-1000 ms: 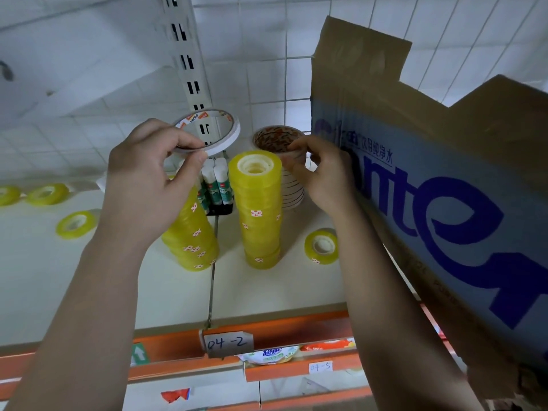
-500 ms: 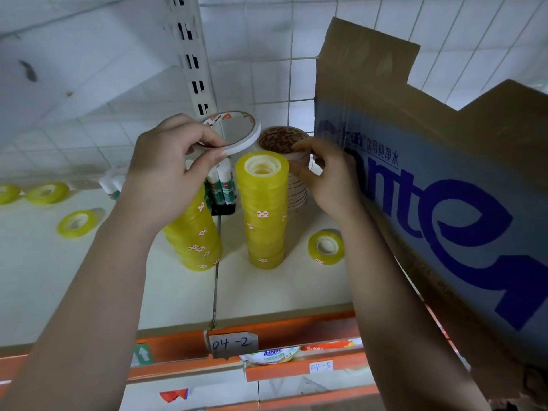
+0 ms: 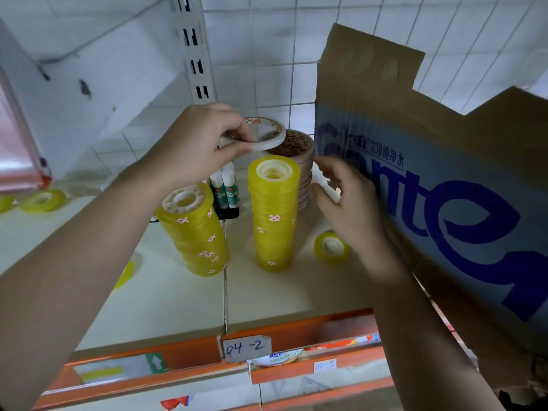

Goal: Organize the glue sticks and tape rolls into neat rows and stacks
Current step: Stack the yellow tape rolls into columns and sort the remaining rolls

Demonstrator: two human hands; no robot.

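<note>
My left hand [image 3: 195,143] pinches a thin white tape roll [image 3: 267,134] and holds it tilted just above a stack of white tape rolls [image 3: 302,170] at the back of the shelf. Beside that stack's right side is my right hand [image 3: 344,200], fingers loosely curled and holding nothing. Two stacks of yellow tape rolls stand in front: a leaning one [image 3: 192,229] on the left and an upright one [image 3: 274,212]. Glue sticks [image 3: 225,188] with white caps stand upright behind them. A single yellow roll [image 3: 330,247] lies under my right wrist.
A large cardboard box [image 3: 430,188] with blue print stands along the shelf's right side. Loose yellow rolls [image 3: 43,200] lie far left, and another [image 3: 127,271] peeks from under my left forearm. The white shelf [image 3: 178,307] has an orange front edge with a label "04-2" [image 3: 246,347].
My left hand carried the thin white roll rightward and down until it hangs over the white stack. My right hand let go of the stack's top and dropped to its right side.
</note>
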